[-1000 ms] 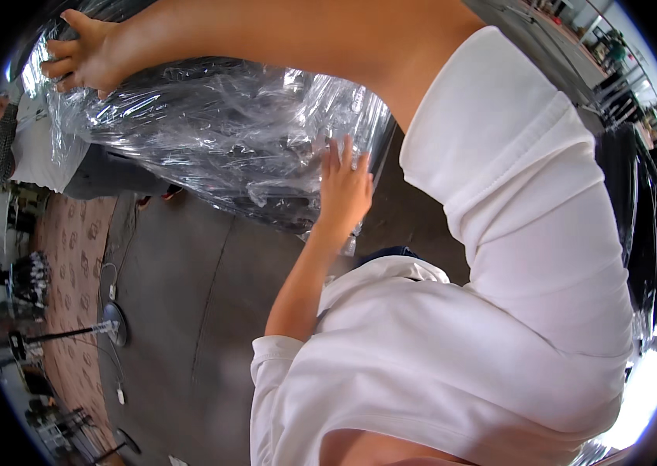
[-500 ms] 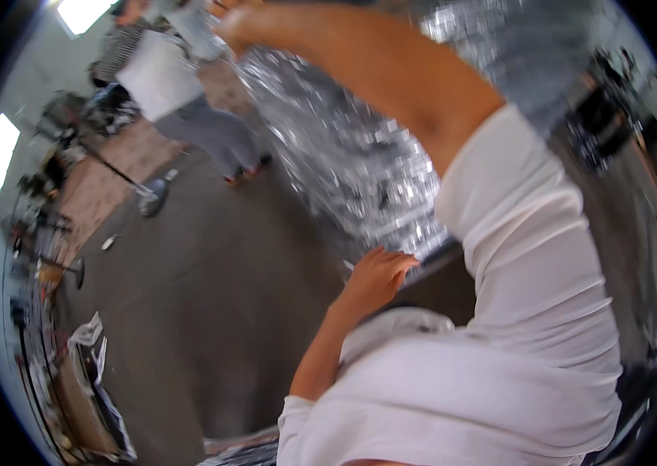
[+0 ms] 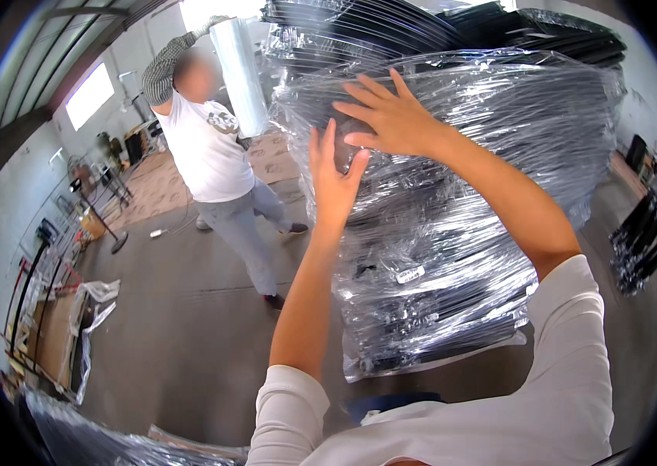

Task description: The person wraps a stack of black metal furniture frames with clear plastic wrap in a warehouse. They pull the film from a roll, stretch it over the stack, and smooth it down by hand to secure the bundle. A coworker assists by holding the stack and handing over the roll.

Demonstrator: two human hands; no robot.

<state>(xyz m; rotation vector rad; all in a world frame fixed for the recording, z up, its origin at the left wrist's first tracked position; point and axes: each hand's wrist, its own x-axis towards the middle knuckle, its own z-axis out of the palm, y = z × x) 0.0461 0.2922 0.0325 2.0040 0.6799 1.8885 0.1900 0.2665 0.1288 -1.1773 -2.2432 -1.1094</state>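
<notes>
A tall stack of black parts wrapped in clear plastic film (image 3: pixel 453 233) stands in front of me. My left hand (image 3: pixel 334 175) lies flat against the film on the stack's left face, fingers up. My right hand (image 3: pixel 390 116) presses on the film just above it, fingers spread. Neither hand grips anything. A person in a white shirt (image 3: pixel 216 155) stands at the left of the stack and holds up a roll of clear film (image 3: pixel 239 74).
Grey concrete floor (image 3: pixel 181 311) lies to the left. A stand on a round base (image 3: pixel 111 233) and racks sit at the far left. Loose plastic lies at the lower left (image 3: pixel 87 311). More wrapped black parts (image 3: pixel 639 241) stand at the right.
The view has swung upright toward the stack. My right hand came down from the far upper left onto the film beside my left hand. The person with the roll now shows at left.
</notes>
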